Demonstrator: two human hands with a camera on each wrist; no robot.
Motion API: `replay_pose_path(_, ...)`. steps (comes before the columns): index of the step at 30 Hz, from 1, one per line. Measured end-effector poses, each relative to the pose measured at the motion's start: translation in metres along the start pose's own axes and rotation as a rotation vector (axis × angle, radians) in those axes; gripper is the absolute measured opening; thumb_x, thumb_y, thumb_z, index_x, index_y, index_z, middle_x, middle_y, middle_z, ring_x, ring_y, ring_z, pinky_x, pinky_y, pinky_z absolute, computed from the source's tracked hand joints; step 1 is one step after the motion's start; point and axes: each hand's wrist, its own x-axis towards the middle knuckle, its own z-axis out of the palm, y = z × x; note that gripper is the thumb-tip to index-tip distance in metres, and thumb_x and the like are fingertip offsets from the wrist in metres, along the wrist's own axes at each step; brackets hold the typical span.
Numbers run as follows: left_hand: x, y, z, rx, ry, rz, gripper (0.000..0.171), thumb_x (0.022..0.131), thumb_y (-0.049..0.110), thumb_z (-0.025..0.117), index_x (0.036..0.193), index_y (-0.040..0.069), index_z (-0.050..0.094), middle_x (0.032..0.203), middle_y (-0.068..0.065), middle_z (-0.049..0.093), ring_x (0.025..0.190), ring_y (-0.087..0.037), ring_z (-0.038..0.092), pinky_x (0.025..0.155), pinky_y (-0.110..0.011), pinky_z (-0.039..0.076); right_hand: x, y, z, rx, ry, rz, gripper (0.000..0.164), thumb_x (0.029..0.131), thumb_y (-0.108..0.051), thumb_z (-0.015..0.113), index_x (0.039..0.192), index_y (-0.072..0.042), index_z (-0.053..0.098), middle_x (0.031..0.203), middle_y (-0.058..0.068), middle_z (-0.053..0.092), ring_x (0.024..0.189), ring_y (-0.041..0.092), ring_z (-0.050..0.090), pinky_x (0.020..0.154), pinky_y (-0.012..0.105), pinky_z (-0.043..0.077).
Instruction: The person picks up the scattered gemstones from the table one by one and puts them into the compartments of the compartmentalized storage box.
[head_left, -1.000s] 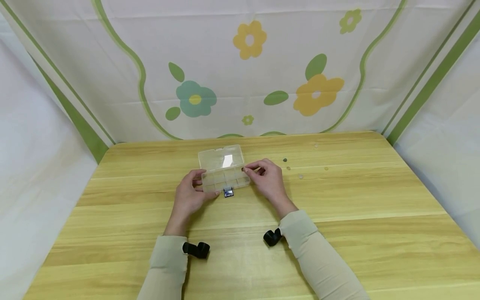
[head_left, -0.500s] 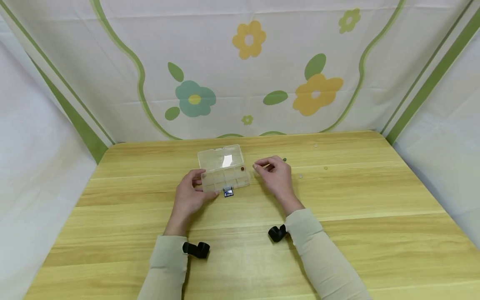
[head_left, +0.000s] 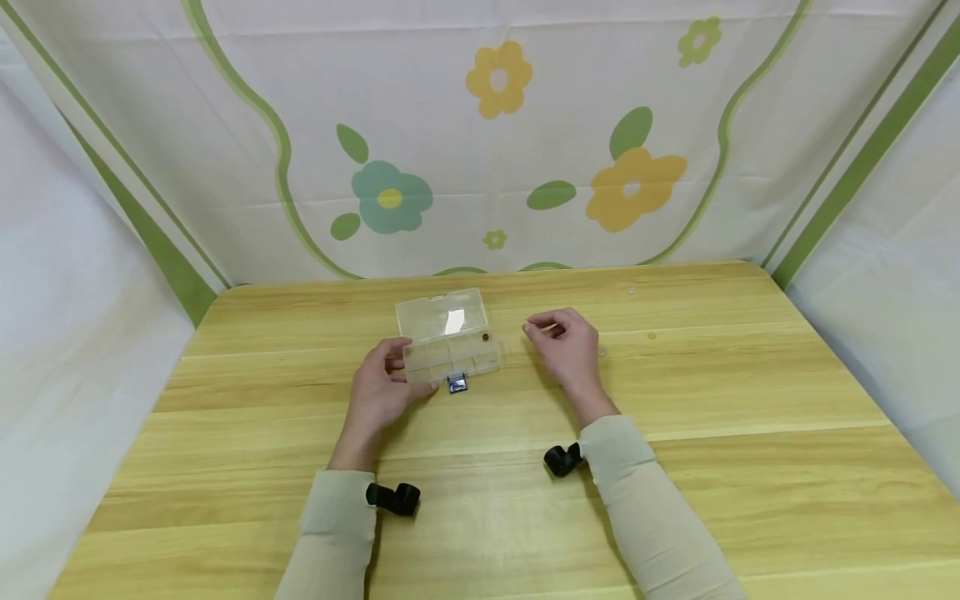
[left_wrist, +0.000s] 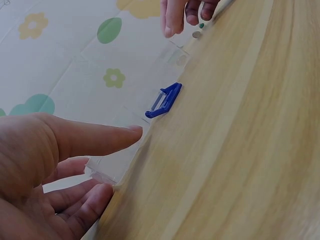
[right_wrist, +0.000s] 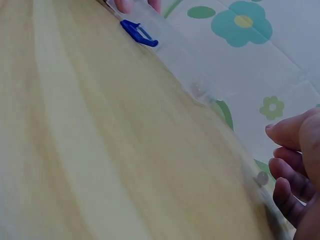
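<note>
A clear plastic compartment box (head_left: 450, 358) lies on the table with its lid tilted back and a blue latch (head_left: 457, 383) at the front. My left hand (head_left: 381, 387) holds its left end, thumb (left_wrist: 105, 137) along the front and fingers round the corner. One dark reddish bead (head_left: 485, 337) sits in the back right compartment. To the right of the box is my right hand (head_left: 566, 346), apart from it, fingers loosely bent, with nothing visible between thumb and fingertips. In the left wrist view a small green bead (left_wrist: 201, 25) shows beyond the right hand's fingers.
Small pale round beads lie on the right of the wooden table (head_left: 480, 500): one at the back (head_left: 632, 291), a yellowish bead (head_left: 652, 336) farther right, and a pale bead (head_left: 602, 352) beside the right hand. A flowered cloth (head_left: 465, 150) hangs behind the table.
My right hand let go of the reddish bead in the box's back right compartment and moved away to the right, now covering the green bead in the head view. My left hand stayed put.
</note>
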Motion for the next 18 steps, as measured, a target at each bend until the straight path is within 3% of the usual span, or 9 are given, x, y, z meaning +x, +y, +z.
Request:
replay_pose_path(10, 0.001, -0.001, 0.000, 0.009, 0.001, 0.000, 0.080, 0.081, 0.008, 0.093, 0.152, 0.009, 0.056, 0.138, -0.021, 0.060, 0.118, -0.037, 0.060, 0.105, -0.050, 0.053, 0.007, 0.006, -0.017, -0.006, 0.078, 0.046, 0.013, 0.096, -0.021, 0.081, 0.104, -0.011, 0.083, 0.108, 0.007, 0.073, 0.085, 0.018, 0.061, 0.069, 0.020, 0.050)
replay_pose_path(18, 0.001, -0.001, 0.000, 0.005, 0.002, 0.002, 0.080, 0.081, 0.008, 0.093, 0.152, 0.009, 0.056, 0.137, -0.021, 0.061, 0.117, -0.035, 0.061, 0.104, -0.048, 0.054, 0.007, 0.008, -0.020, -0.105, 0.045, 0.033, 0.013, 0.096, -0.022, 0.082, 0.102, -0.010, 0.083, 0.104, 0.008, 0.072, 0.083, 0.020, 0.063, 0.072, 0.024, 0.051)
